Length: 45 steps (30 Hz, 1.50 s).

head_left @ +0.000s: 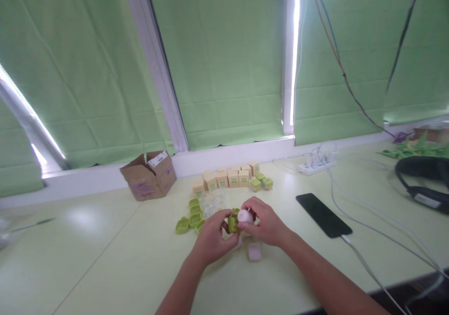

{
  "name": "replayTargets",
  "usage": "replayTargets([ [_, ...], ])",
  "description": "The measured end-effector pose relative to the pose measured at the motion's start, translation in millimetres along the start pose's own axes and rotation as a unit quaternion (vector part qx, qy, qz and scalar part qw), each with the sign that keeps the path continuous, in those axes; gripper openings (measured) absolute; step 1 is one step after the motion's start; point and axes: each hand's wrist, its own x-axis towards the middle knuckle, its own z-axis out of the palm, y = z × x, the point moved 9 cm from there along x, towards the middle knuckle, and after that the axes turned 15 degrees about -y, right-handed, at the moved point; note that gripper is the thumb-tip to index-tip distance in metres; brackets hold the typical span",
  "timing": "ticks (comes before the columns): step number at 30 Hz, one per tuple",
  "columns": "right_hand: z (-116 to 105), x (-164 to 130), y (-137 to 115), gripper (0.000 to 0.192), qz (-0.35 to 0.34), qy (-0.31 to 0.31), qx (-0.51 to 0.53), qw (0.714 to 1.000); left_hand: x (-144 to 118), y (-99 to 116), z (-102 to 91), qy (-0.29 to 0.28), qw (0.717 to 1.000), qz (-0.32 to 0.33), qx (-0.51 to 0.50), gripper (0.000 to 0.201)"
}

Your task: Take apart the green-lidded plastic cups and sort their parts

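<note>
My left hand [214, 240] is closed on a small green plastic cup [233, 222] above the table. In my right hand [268, 224] is a small pale pink rounded piece [245, 216], pinched against the cup's opening; whether it sits inside I cannot tell. Below the hands lies a pale pink block [254, 252] with rounded corners, and more pink shows partly hidden under the fingers. Several green cups [195, 220] like the held one stand to the left, beside a group of clear plastic pieces [213, 203].
Several small tan boxes [222, 178] line the back, with green-topped clear containers [261, 182] beside them. An opened cardboard box [149, 177] stands back left. On the right lie a phone [323, 215] on a cable, a power strip [317, 164] and a black headset [424, 196].
</note>
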Motion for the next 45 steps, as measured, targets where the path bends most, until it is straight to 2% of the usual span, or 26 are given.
replayTargets([
  [10, -15, -3, 10, 0.022, 0.035, 0.047, 0.027, 0.998, -6, -14, -14.4, -0.029, 0.998, -0.041, 0.026, 0.034],
  [18, -14, -3, 14, 0.022, 0.060, 0.042, 0.030, 0.997, -11, -32, -13.5, -0.127, 0.987, -0.083, 0.047, 0.029],
  [22, -7, -1, 17, 0.021, 0.068, -0.002, -0.009, 0.998, -12, -33, -14.4, -0.135, 0.986, -0.081, 0.055, 0.029],
  [26, 11, 1, 17, 0.017, 0.062, -0.087, -0.061, 0.992, -13, -34, -13.6, -0.135, 0.985, -0.084, 0.060, 0.030],
  [30, 28, 0, 14, 0.024, 0.033, -0.158, -0.096, 0.982, -13, -34, -13.7, -0.131, 0.986, -0.084, 0.065, 0.029],
  [40, 39, -3, 18, 0.026, 0.021, -0.215, -0.135, 0.967, -12, -35, -11.5, -0.133, 0.986, -0.076, 0.066, 0.029],
  [45, 40, -3, 25, 0.043, 0.046, -0.212, -0.122, 0.968, -12, -36, -12.2, -0.127, 0.986, -0.076, 0.070, 0.029],
])
